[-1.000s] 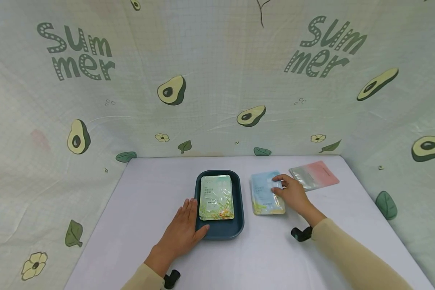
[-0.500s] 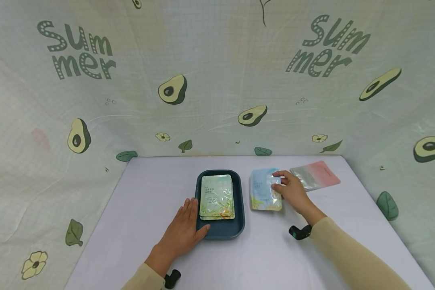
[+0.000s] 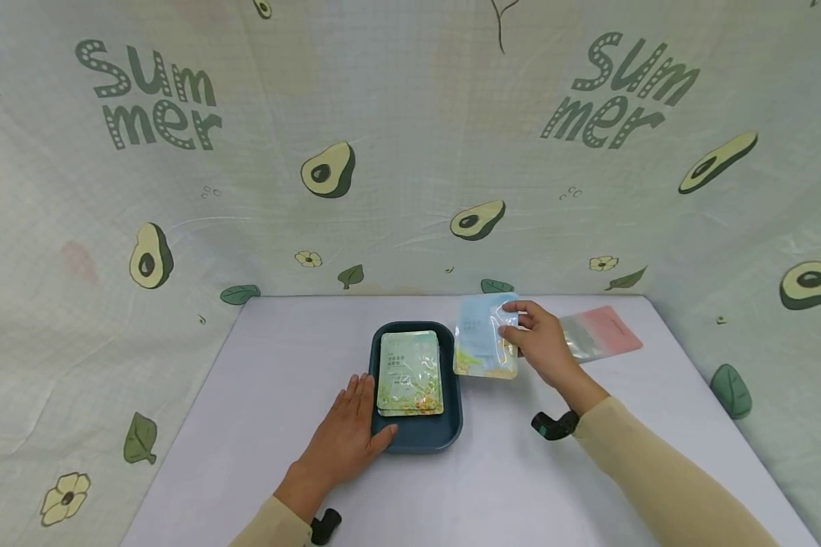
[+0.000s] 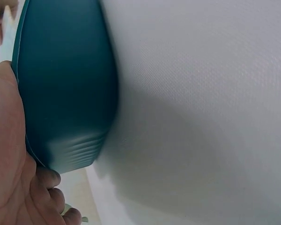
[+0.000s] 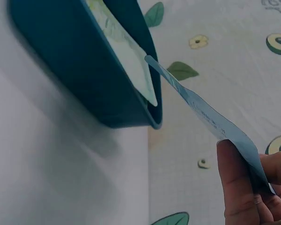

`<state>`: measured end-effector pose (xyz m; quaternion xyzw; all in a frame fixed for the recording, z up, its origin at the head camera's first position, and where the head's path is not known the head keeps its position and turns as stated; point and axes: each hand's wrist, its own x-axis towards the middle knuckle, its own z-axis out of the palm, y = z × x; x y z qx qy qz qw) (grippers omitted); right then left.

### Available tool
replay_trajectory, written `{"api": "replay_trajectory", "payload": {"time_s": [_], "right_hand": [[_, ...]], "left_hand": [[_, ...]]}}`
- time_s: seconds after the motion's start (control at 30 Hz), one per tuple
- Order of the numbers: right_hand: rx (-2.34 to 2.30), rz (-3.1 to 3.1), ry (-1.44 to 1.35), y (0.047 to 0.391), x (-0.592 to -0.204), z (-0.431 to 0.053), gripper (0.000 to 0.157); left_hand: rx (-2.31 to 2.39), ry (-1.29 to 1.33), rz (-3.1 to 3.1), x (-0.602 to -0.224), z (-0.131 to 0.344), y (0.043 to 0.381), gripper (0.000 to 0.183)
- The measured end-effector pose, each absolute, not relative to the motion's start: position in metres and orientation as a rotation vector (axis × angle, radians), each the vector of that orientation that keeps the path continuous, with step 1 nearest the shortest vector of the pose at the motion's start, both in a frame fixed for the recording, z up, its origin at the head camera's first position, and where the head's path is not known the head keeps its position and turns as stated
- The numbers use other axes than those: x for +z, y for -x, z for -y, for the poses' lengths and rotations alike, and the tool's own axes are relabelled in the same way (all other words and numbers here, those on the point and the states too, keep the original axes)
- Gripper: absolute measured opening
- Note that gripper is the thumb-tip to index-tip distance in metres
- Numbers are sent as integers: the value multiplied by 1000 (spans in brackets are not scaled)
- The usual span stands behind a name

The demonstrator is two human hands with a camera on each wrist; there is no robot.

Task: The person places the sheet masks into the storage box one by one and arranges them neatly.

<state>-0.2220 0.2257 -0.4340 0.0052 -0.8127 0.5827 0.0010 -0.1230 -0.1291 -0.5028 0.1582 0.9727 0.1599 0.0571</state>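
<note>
My right hand [image 3: 546,346] pinches a light blue sheet mask packet [image 3: 479,334] by its right edge, thumb in front. The packet is raised off the table, its left edge overlapping the tray's right rim in the head view. Seen from the right wrist, the packet [image 5: 210,122] is nearly edge-on, between thumb and fingers. A dark blue tray [image 3: 417,437] holds a small stack of green sheet mask packets [image 3: 410,372]. Against the tray's left rim lies my left hand [image 3: 342,437], fingers straight, thumb over the near corner. The left wrist view shows the tray's outer wall [image 4: 65,70].
A pink and silver packet [image 3: 612,330] lies on the white table [image 3: 506,486] at the back right, partly behind my right hand. A hanging cloth [image 3: 397,114] printed with avocados closes off the back and sides.
My right hand has lifted the light blue packet off the table and carried it left and up towards the tray. The left hand and the tray stay where they were.
</note>
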Motion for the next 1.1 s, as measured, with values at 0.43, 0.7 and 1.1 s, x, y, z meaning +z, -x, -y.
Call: {"api": "replay_trajectory", "payload": {"time_s": [0.43,0.7,1.1], "right_hand": [[1952,2562,-75,219,-446,-152,39],[1899,2615,-75,220,-462,-114,35],[1558,2891,-207,224,-469,-107,36]], "left_hand": [[478,-483,-2949,-500,129,123,94],[459,-502,-2966,-501,129,123,94],[472,-502,-2961,-501,129,122,93]]}}
